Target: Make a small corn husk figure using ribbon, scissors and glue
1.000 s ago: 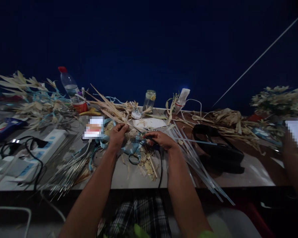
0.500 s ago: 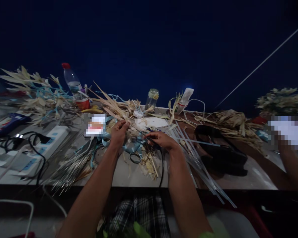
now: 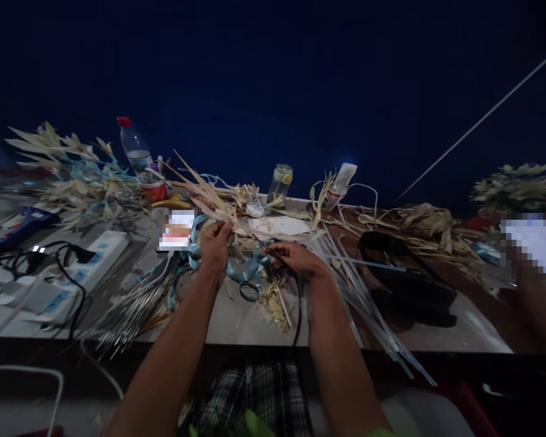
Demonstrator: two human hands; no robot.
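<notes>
My left hand [image 3: 215, 246] is closed in a pinch on a pale dried husk strip [image 3: 248, 232], which stretches out to the right from the fingertips. In my right hand [image 3: 295, 258] is a thin dark corded tool, mostly hidden by the fingers; its tip points left toward the strip. A black cord [image 3: 299, 309] hangs down from that hand over the table's front edge. Between and below the hands lie light blue ribbon [image 3: 250, 270], a dark ring-shaped item [image 3: 249, 291] and pale husk scraps [image 3: 277, 303].
Bundled metal wires [image 3: 134, 303] and a power strip [image 3: 84, 273] lie left, near a lit phone [image 3: 177, 230]. Clear plastic sticks [image 3: 368, 303] and a black strap-like object [image 3: 404, 279] lie right. A bottle [image 3: 134, 149] and jar [image 3: 279, 182] stand behind. Another person's arm [image 3: 534, 297] reaches in at far right.
The view has shifted slightly, so most things appear a little further right. Both hands keep nearly the same place and grip.
</notes>
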